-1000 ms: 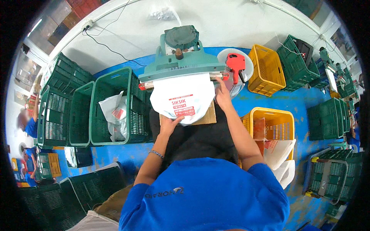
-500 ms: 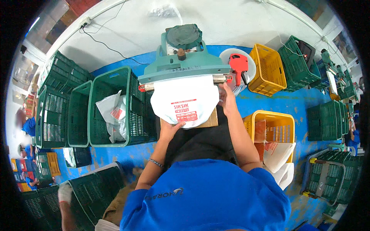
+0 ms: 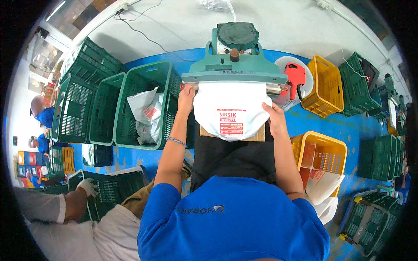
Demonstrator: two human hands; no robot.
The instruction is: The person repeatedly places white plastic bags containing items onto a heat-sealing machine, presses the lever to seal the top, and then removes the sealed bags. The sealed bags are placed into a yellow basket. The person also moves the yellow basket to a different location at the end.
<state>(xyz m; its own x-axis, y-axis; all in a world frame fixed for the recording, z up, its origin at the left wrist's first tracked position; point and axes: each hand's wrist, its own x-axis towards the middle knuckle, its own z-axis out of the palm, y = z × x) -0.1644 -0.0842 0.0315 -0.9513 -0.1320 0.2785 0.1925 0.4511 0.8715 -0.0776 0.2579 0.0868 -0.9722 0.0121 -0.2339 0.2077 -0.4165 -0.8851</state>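
Observation:
A white plastic bag with red print hangs from the jaw of a green sealing machine, its upper edge hidden under the bar. My left hand is at the bar's left end, close to the bag's upper left corner; its fingers are drawn together, and what they hold is hidden. At the bag's right edge, my right hand is closed on the plastic, thumb on the front. Beneath the bag, a strip of brown cardboard shows above my lap.
A red label gun rests on a white tub. Left stands a green crate holding white bags; right, a yellow crate with bags over its rim. Behind my left side, a co-worker's gloved hand touches a green crate.
My left hand has moved from the bag's lower edge up to the bar's left end. My right hand sits lower on the bag's right edge. The co-worker has come further into view.

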